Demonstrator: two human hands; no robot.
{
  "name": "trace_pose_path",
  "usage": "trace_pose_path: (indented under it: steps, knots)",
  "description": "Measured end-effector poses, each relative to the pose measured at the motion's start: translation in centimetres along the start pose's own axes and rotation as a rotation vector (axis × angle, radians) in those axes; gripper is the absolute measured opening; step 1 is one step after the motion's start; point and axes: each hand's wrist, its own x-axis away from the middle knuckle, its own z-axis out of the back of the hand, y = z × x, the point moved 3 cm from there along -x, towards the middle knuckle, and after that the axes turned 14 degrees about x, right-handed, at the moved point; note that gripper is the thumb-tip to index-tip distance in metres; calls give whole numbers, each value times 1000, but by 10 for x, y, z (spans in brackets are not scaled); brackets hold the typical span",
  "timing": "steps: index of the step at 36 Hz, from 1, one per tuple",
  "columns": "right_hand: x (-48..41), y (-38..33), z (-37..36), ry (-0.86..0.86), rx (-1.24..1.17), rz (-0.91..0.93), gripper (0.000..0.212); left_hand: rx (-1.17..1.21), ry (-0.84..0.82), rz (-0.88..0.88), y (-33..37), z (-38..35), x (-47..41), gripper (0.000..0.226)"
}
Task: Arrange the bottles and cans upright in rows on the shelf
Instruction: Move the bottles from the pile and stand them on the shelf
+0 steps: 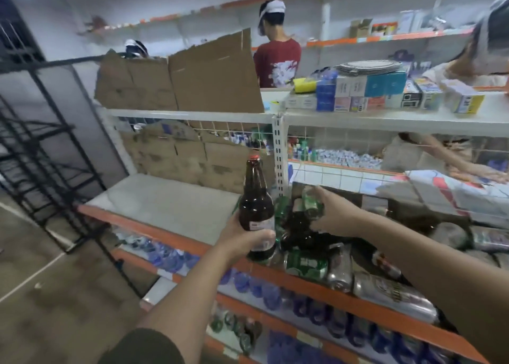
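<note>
Our left hand (245, 238) wrapped round brown bottle (256, 212), long axis vertical, at shelf (170, 204) front edge. Bare shelf space lies just left, so left hand nearer. Our right hand (334, 215) curled round green can (311, 201) in toppled pile.

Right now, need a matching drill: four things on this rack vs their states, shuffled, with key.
1 brown glass bottle
2 green can
3 silver can
4 cardboard sheet

A lying on its side at the shelf edge
B gripped upright by the left hand
C propped against the wire grid
D gripped by the right hand

Pairs: 1-B; 2-D; 3-A; 4-C
</note>
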Motion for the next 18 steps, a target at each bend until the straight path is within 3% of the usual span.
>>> trace_pose_path:
  steps: [3,9,13,18]
  knots:
    - [-16,21,-33,-138,307,-52,95,16,32,-3,-15,18,4,57]
    - [-41,37,-67,-164,634,10,97,80,39,-24,-33,28,-2,56]
    - [-50,47,-83,-182,756,-6,87,77,36,-4,-48,34,-10,58]
    - [-63,53,-96,-79,818,10,77,25,13,24,-64,38,-18,68]
